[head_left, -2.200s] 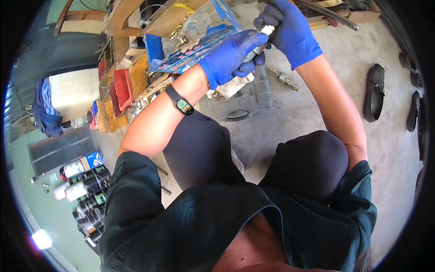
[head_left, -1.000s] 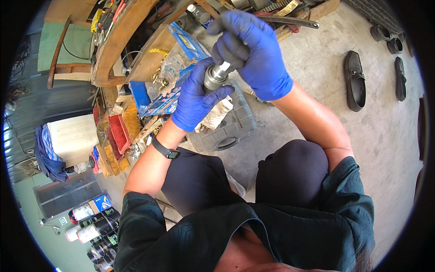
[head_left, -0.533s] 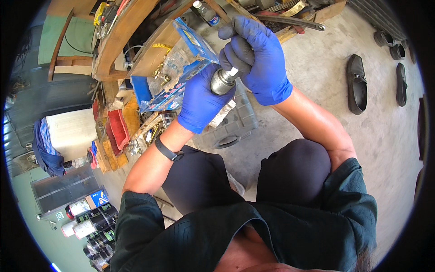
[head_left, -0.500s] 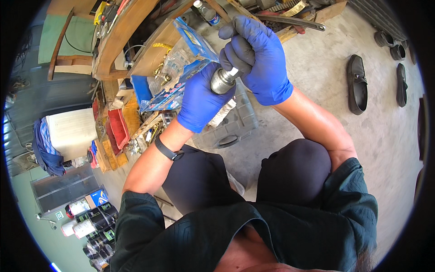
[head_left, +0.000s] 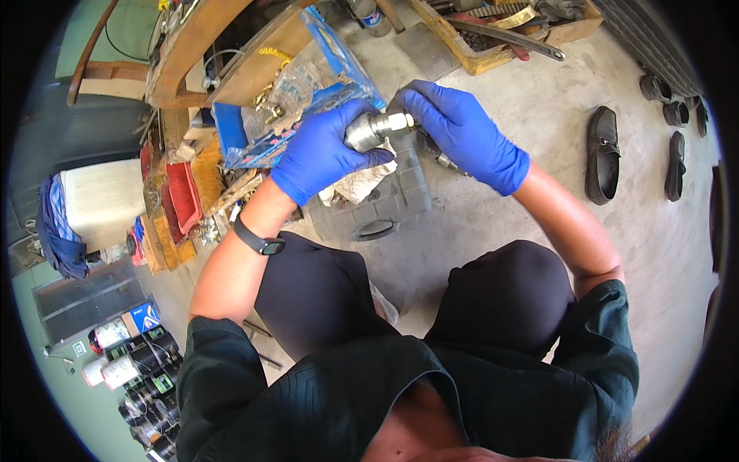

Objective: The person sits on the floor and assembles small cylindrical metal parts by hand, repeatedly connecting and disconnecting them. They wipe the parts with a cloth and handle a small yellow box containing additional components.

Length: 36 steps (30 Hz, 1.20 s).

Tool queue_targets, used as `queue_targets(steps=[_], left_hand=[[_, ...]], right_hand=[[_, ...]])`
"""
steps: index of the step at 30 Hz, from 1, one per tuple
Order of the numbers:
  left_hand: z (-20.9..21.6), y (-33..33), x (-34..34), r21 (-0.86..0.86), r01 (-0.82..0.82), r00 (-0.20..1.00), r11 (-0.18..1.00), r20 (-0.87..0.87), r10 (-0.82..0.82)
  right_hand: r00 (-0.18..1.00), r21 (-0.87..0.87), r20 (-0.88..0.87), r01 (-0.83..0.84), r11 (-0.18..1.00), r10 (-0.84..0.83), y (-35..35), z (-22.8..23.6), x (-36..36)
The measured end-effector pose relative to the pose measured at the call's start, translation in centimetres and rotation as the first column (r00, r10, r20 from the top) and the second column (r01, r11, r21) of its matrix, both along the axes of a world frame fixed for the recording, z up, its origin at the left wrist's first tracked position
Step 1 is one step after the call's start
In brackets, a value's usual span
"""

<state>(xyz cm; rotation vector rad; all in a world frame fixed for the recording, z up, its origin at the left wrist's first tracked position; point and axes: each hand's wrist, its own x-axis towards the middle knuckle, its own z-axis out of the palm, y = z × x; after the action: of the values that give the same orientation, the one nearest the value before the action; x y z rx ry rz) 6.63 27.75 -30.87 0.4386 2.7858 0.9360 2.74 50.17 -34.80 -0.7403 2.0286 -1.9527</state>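
Note:
A silver, cylindrical metal fitting (head_left: 366, 134) with a paler hex-shaped neck lies tilted in my left hand (head_left: 322, 150), whose blue-gloved fingers and thumb wrap around its thick body. My right hand (head_left: 471, 138), gloved in blue too, is curled at the narrow end of the fitting. What its fingers pinch is mostly hidden behind them. Beneath that palm a small shiny metal piece (head_left: 446, 162) shows; I cannot tell whether the hand holds it. Under my left hand a crumpled whitish cloth (head_left: 360, 182) rests on a grey plastic case (head_left: 400, 206).
Beyond my left hand stands an open blue cardboard box (head_left: 229, 132) with plastic bags and brass-coloured parts. A wooden tray (head_left: 462, 60) of tools, with a long wrench (head_left: 523, 45), lies at the far side. Black shoes (head_left: 603, 158) sit on the floor at right. A red bin (head_left: 183, 196) stands left.
Both hands have come nearer to me, and my right hand has moved right and lowered. The fitting has tipped from pointing up-right to nearly sideways, so its hex neck shows more.

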Motion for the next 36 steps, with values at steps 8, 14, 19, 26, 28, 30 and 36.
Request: queue_targets(steps=[8, 14, 19, 26, 28, 30, 36], left_hand=[[0.3, 0.0, 1.6, 0.011, 0.145, 0.945, 0.989, 0.294, -0.141], [-0.9, -0.7, 3.5, 0.06, 0.166, 0.944, 0.984, 0.278, -0.177], [-2.2, -1.2, 4.6, 0.099, 0.162, 0.925, 0.982, 0.332, -0.186], [-2.3, -1.8, 5.8, -0.026, 0.229, 0.933, 0.973, 0.291, -0.212], [-2.1, -1.9, 5.9, -0.024, 0.232, 0.931, 0.972, 0.295, -0.215], [-1.8, -1.7, 5.8, -0.013, 0.225, 0.929, 0.974, 0.305, -0.21], [-1.6, -2.2, 4.6, 0.14, 0.262, 0.945, 0.955, 0.164, -0.283]], right_hand=[[0.9, 0.596, -0.091, -0.293, 0.747, 0.426, 1.9, 1.8, 0.3], [0.807, 0.74, -0.209, -0.239, 0.629, 0.552, 1.3, 2.2, 1.4], [0.806, 0.63, -0.283, -0.253, 0.735, 0.52, 0.6, 0.4, 3.3], [0.845, 0.566, -0.199, -0.315, 0.762, 0.497, -0.6, -0.3, 4.9], [0.858, 0.565, -0.168, -0.32, 0.761, 0.485, -0.8, -0.1, 5.1], [0.858, 0.594, -0.097, -0.357, 0.721, 0.505, -0.6, 0.4, 4.7], [0.797, 0.728, -0.118, -0.336, 0.597, 0.592, -0.8, 2.1, 2.2]])
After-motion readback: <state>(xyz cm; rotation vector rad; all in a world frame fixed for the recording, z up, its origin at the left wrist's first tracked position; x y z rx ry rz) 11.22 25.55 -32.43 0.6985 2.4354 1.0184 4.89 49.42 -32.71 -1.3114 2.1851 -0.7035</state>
